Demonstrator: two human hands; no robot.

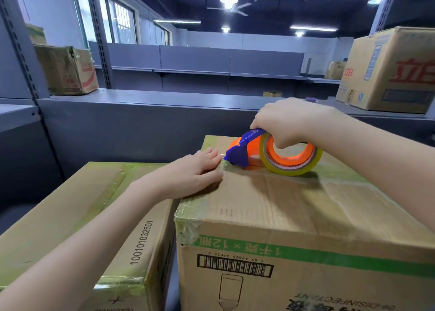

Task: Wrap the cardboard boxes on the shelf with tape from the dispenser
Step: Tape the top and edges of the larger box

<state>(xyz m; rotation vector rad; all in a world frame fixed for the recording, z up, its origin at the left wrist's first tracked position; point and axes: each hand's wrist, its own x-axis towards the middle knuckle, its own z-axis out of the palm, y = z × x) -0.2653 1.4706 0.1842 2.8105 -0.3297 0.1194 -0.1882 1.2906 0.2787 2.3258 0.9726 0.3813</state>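
Observation:
A large cardboard box (294,216) with green print and a barcode fills the lower right; yellowish tape covers its corners and top edges. An orange and blue tape dispenser (263,154) with a yellowish tape roll rests on the box's top. My right hand (287,120) grips the dispenser from above, fingers curled through the roll. My left hand (200,171) lies flat on the box's top at its left edge, fingers straight, right beside the dispenser's blue nose. A second taped cardboard box (77,211) stands lower, to the left.
Grey metal shelving (146,98) runs behind the boxes. A worn cardboard box (68,70) sits on the shelf at the back left, and a large box with red print (388,72) at the back right. Smaller boxes stand on far shelves.

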